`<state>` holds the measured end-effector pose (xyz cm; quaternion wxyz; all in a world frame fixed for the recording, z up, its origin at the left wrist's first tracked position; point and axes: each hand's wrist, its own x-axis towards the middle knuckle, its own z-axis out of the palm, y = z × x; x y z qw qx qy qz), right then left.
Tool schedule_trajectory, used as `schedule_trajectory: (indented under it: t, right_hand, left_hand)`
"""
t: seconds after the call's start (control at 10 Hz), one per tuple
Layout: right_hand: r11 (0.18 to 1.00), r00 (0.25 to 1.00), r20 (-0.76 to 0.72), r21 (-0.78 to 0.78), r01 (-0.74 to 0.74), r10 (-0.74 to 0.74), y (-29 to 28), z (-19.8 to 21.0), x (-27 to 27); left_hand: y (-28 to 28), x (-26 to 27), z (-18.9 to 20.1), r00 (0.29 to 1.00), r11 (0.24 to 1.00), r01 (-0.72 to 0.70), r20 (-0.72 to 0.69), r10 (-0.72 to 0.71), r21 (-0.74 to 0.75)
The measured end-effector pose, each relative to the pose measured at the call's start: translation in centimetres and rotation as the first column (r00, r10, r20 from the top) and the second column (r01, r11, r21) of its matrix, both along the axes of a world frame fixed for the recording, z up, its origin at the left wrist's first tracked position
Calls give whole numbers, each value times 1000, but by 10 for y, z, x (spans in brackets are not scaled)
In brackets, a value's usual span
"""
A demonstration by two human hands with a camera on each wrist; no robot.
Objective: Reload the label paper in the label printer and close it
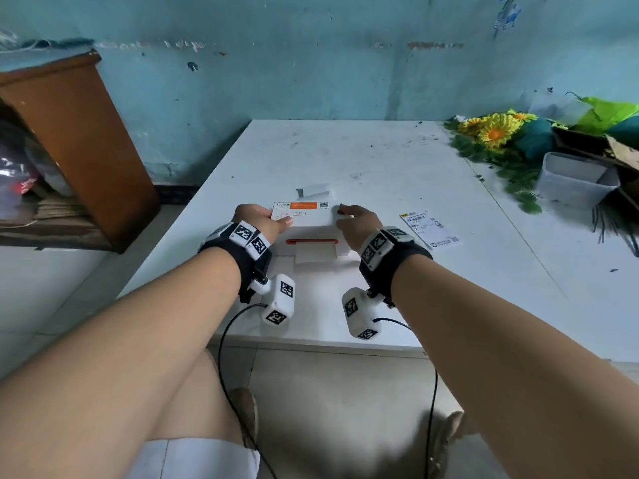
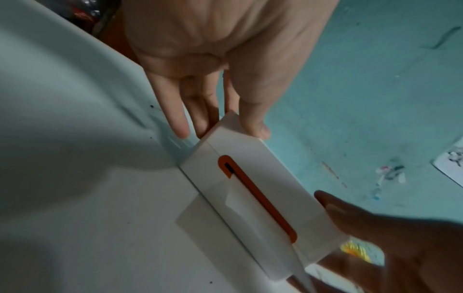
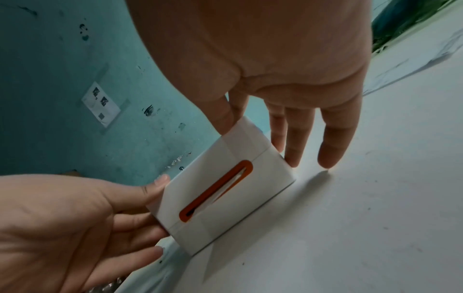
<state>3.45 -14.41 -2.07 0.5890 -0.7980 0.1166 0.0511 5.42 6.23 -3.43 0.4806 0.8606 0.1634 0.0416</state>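
A white label printer [image 1: 311, 233] with an orange slot [image 1: 312, 241] stands on the white table [image 1: 380, 160], its lid down. White label paper [image 1: 315, 254] sticks out of the slot toward me. My left hand [image 1: 276, 217] has its thumb on the lid's left end and straight fingers along the left side. At the right end, my right hand [image 1: 345, 216] lies the same way. The left wrist view shows the printer [image 2: 275, 178], my left hand [image 2: 220, 123] and the paper [image 2: 225, 214]. The right wrist view shows the printer [image 3: 200, 178] and my right hand [image 3: 260, 138].
A printed shipping label [image 1: 428, 229] lies right of the printer. More white paper [image 1: 316, 191] lies behind it. Artificial sunflowers [image 1: 494, 133] and a clear plastic tub [image 1: 574, 181] crowd the table's right side. A wooden cabinet [image 1: 79, 140] stands off the left edge.
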Motion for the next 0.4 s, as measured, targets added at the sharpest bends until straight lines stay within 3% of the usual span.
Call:
schedule_trajectory:
  t: [0.1, 0.2, 0.3, 0.4]
  right_hand:
    - [998, 1000, 2, -60, -26, 26, -3, -3, 5]
    - [984, 995, -58, -150, -92, 84, -4, 8, 6]
    - [882, 977, -121, -422, -210, 175, -1, 26, 1]
    - [680, 969, -118, -694, -239, 219, -5, 34, 6]
  left_hand:
    - [3, -3, 5, 994, 999, -18, -113, 14, -27]
    - [-1, -3, 11, 986, 992, 16, -168, 5, 127]
    - [-14, -15, 39, 982, 925, 121, -182, -57, 360]
    - [-30, -27, 67, 992, 889, 116, -102, -79, 442]
